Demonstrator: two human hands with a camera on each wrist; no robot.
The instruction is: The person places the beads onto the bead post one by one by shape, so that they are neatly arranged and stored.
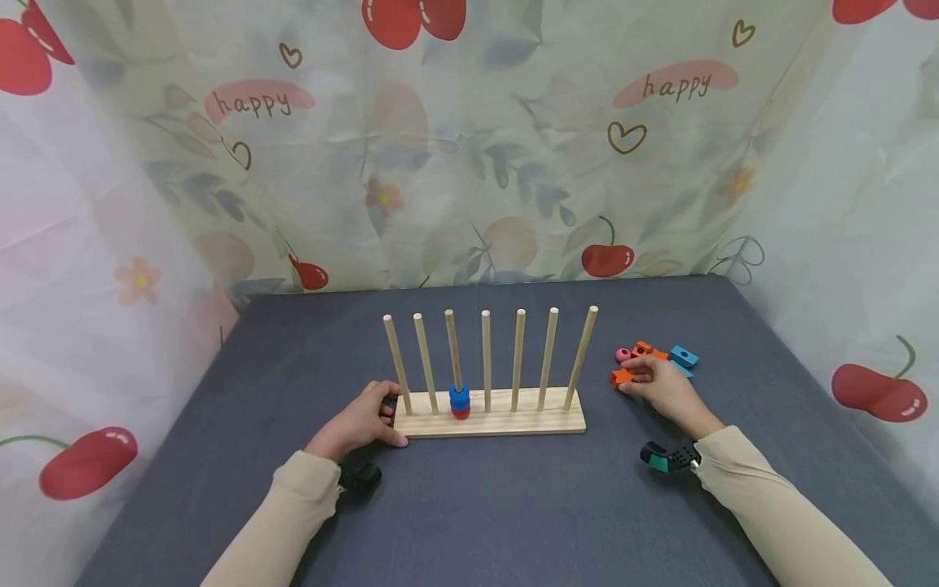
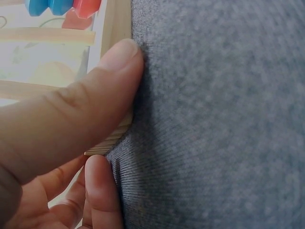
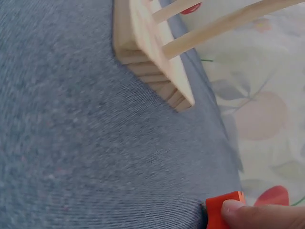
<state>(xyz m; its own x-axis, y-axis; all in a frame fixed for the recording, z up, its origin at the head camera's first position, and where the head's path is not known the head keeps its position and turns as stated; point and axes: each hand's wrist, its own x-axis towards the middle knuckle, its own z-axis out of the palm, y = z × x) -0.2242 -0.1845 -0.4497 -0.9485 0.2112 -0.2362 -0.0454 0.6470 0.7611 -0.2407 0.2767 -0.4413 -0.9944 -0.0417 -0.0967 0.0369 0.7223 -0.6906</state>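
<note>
A wooden peg board (image 1: 491, 422) with several upright pegs stands on the dark table. On its third peg from the left, blue beads (image 1: 460, 395) sit above a red bead (image 1: 460, 413). My left hand (image 1: 361, 420) grips the board's left end, thumb along the front edge and fingers at the end face. To the right of the board, my right hand (image 1: 671, 395) pinches an orange bead (image 1: 622, 377), star-like in outline. The right wrist view has the thumb pressed on this orange bead (image 3: 217, 214); the other fingers are out of sight there.
Just beyond the right hand lie a pink bead (image 1: 623, 355), an orange block (image 1: 641, 349) with a hole and a blue block (image 1: 684, 356). More orange and blue pieces are partly hidden. A patterned curtain (image 1: 455, 163) hangs behind the table (image 1: 513, 505).
</note>
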